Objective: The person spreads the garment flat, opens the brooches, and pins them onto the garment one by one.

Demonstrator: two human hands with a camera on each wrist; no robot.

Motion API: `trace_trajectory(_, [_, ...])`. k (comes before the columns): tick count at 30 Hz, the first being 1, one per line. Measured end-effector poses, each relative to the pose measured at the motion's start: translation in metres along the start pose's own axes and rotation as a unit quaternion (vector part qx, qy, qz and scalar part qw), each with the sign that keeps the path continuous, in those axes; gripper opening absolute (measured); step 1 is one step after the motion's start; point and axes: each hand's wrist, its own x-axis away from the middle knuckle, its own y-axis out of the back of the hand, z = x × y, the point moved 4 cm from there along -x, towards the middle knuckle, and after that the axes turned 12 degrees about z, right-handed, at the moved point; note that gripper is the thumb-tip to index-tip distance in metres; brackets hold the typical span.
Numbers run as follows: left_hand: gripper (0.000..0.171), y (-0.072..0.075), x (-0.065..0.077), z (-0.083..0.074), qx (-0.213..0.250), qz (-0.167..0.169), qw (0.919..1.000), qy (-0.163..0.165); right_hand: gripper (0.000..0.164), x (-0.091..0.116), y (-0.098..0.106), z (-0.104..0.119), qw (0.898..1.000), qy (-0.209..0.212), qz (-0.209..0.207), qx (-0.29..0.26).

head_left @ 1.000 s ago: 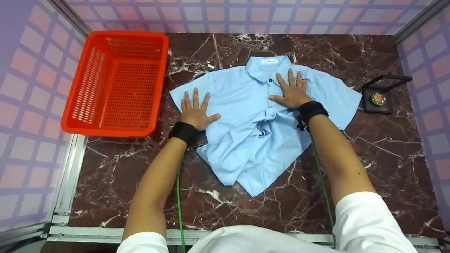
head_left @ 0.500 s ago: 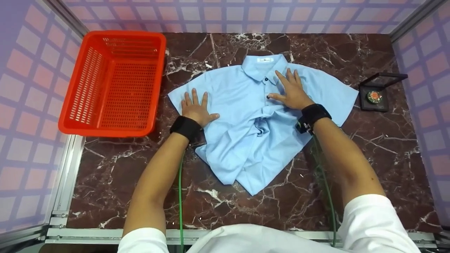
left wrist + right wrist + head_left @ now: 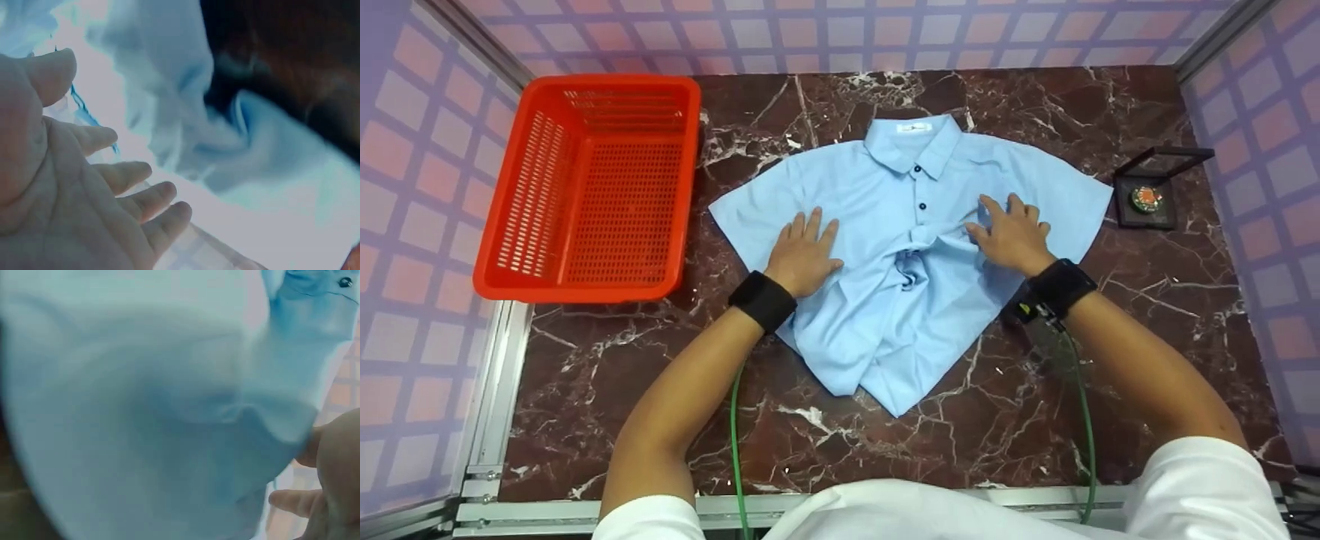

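A light blue short-sleeved shirt (image 3: 855, 195) lies front up on the table, its collar away from me and both sleeves spread. Its lower half is bunched in folds that narrow to a point toward me. My left hand (image 3: 804, 255) is over the left side of the shirt with straight fingers; the left wrist view shows its palm and fingers (image 3: 132, 174) extended beside the cloth. Over the chest on the right is my right hand (image 3: 1011, 234), its fingers spread and slightly bent, gripping nothing. In the right wrist view, cloth hides much of that hand (image 3: 337, 478).
A red plastic basket (image 3: 690, 187) stands at the back left. Right of the shirt, a small black case (image 3: 1166, 222) with its lid raised holds a round green and orange piece (image 3: 1145, 199). Green cables (image 3: 735, 442) trail from both wrists over the dark marble-patterned table (image 3: 1020, 427).
My right hand has drawn back from beside the collar toward me and outward, uncovering a second button. My left hand has shifted inward and toward me. The view has turned slightly.
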Motion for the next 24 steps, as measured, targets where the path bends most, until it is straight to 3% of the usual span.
trace_trajectory(5, [0.078,-0.007,-0.003,0.003,0.011,-0.013,0.9997,0.014,0.07,-0.007,-0.008,-0.009,0.999,-0.001,0.04,-0.016])
trace_trajectory(11, [0.082,0.002,-0.015,0.008,0.021,-0.037,0.999,0.016,0.069,-0.016,-0.005,-0.016,0.999,0.017,0.03,-0.017])
trace_trajectory(24, [0.085,0.029,-0.038,0.02,0.025,0.018,0.9979,0.058,0.076,-0.044,0.016,-0.032,0.995,0.091,0.037,-0.013])
